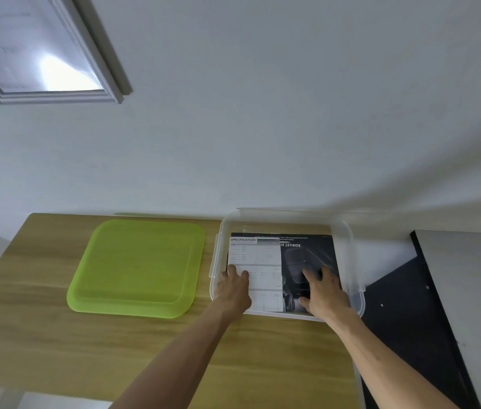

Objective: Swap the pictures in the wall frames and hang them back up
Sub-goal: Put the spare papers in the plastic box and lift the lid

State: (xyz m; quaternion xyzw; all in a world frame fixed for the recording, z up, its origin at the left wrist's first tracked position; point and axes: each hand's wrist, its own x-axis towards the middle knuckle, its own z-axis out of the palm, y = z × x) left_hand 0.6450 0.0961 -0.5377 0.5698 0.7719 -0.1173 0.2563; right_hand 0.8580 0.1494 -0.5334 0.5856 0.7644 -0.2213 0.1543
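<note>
A silver-grey picture frame [56,66] hangs on the white wall at upper left, its glass glaring. On the wooden table stands a clear plastic box [348,231] with two sheets lying in it: a white specification sheet [258,258] on top of a dark printed sheet [307,255]. My left hand [233,287] reaches over the box's near left corner, fingers spread flat on the white sheet. My right hand [326,293] lies on the dark sheet with fingers spread and slightly bent. I cannot see either hand curled round a sheet.
A translucent green lid [139,267] lies flat on the table [56,349] left of the box. Right of the table is a black panel [410,314] with small holes and a grey surface [475,290] beside it. The wall rises directly behind the table.
</note>
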